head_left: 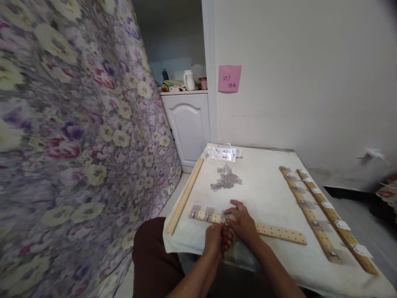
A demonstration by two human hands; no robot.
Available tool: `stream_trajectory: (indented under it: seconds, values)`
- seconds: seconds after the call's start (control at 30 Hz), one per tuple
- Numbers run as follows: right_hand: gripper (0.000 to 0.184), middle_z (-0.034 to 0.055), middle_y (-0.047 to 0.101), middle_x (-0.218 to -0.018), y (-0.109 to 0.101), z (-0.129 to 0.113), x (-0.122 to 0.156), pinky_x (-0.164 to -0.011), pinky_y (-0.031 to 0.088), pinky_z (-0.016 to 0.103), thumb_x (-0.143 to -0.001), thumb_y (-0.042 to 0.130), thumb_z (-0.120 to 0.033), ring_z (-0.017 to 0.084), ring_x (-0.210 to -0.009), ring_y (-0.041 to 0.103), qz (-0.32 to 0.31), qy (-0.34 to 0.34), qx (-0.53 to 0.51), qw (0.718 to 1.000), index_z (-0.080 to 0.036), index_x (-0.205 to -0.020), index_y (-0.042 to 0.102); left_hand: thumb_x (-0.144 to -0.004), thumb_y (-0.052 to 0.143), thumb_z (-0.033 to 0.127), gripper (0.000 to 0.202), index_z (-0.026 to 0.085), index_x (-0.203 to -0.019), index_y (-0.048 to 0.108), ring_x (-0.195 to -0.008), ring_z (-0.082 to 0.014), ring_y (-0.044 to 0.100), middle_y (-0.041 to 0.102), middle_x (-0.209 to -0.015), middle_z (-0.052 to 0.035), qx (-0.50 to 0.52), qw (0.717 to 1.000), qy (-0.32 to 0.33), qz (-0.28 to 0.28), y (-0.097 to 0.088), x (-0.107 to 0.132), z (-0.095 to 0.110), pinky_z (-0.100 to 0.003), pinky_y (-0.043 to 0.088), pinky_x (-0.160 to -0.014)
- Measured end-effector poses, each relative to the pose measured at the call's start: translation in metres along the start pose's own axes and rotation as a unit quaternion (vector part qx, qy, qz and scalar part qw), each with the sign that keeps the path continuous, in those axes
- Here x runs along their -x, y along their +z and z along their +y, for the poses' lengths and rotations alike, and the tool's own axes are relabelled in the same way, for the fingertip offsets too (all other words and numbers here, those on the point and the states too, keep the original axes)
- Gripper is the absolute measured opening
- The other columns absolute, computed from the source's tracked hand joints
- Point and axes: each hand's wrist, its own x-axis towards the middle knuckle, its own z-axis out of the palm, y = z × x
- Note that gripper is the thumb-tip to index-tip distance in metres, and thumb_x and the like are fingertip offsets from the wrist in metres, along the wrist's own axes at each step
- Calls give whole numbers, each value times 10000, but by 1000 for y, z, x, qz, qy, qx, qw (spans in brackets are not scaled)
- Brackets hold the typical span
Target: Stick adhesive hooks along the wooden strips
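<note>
A pale wooden strip with rows of holes (279, 233) lies crosswise near the table's front edge. Small clear packets with shiny metal pieces (207, 215) sit along its left part. My left hand (214, 239) is closed at the strip's near edge, its fingers curled under; what they grip is hidden. My right hand (243, 221) reaches over the strip, thumb and forefinger closed around another small packet with a metal piece (224, 220). The fingertips of both hands almost meet there. Beyond the hands lies a loose pile of similar clear packets (228, 179).
Another holed wooden strip (185, 196) runs along the table's left edge. On the right lie a strip bearing clear packets (307, 211) and one bearing white tags (333, 215). A clear plastic package (221, 153) is at the back. A floral curtain (77, 145) hangs left.
</note>
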Motion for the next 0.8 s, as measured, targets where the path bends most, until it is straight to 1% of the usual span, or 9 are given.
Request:
stream_trajectory:
  seconds: [0.07, 0.17, 0.3, 0.4, 0.57, 0.7, 0.8]
  values:
    - [233, 8, 429, -1324, -2, -1, 1, -892, 416, 306, -714, 549, -174, 186, -1104, 480, -6, -15, 8, 1000, -279, -869, 688, -690, 511, 321, 196, 155, -585, 514, -275, -84, 420, 527, -380, 10, 0, 1000, -1, 2, 0, 0, 0, -192, 204, -340]
    - [227, 2, 429, -1344, -4, -1, 2, -885, 422, 312, -741, 534, -192, 189, -1103, 482, -14, -23, 16, 1000, -282, -873, 695, -687, 514, 336, 200, 158, -595, 518, -287, -81, 423, 533, -390, 11, -2, 1000, 2, 3, -1, -1, -1, -192, 209, -348]
    - [223, 5, 417, -1368, -4, 1, 1, -888, 415, 314, -754, 531, -220, 191, -1109, 479, -28, -18, 19, 999, -275, -894, 694, -692, 495, 333, 195, 160, -605, 519, -285, -84, 424, 532, -390, 13, -8, 1000, -1, 1, -2, -4, -3, -197, 208, -351]
    - [214, 7, 411, -1381, -4, 2, 0, -921, 390, 320, -747, 533, -216, 191, -1125, 473, -37, -10, 17, 999, -261, -882, 692, -702, 476, 333, 203, 160, -604, 514, -286, -84, 431, 532, -390, 16, -9, 1000, -1, -2, -3, -5, -3, -196, 214, -355]
    - [207, 6, 421, -1376, -2, 2, -2, -945, 371, 336, -736, 536, -214, 197, -1160, 458, -37, -4, 7, 999, -261, -872, 686, -715, 454, 315, 198, 158, -612, 515, -280, -77, 426, 530, -387, 21, -11, 1000, 14, -8, -3, -2, -3, -191, 225, -349]
    - [259, 35, 437, -1350, -2, 7, -1, -963, 364, 327, -725, 533, -192, 193, -1179, 449, -38, -34, -25, 998, -253, -936, 671, -728, 425, 300, 185, 166, -627, 502, -284, -82, 443, 530, -388, 26, -10, 999, 27, -18, -5, -1, -7, -186, 241, -338]
    - [345, 68, 490, -1272, -7, 16, 3, -991, 345, 318, -721, 526, -171, 183, -1169, 453, -7, -72, -45, 996, -219, -1051, 616, -720, 405, 267, 157, 168, -644, 500, -283, -87, 450, 537, -400, 25, -9, 999, 26, -28, -7, -1, -11, -187, 247, -330]
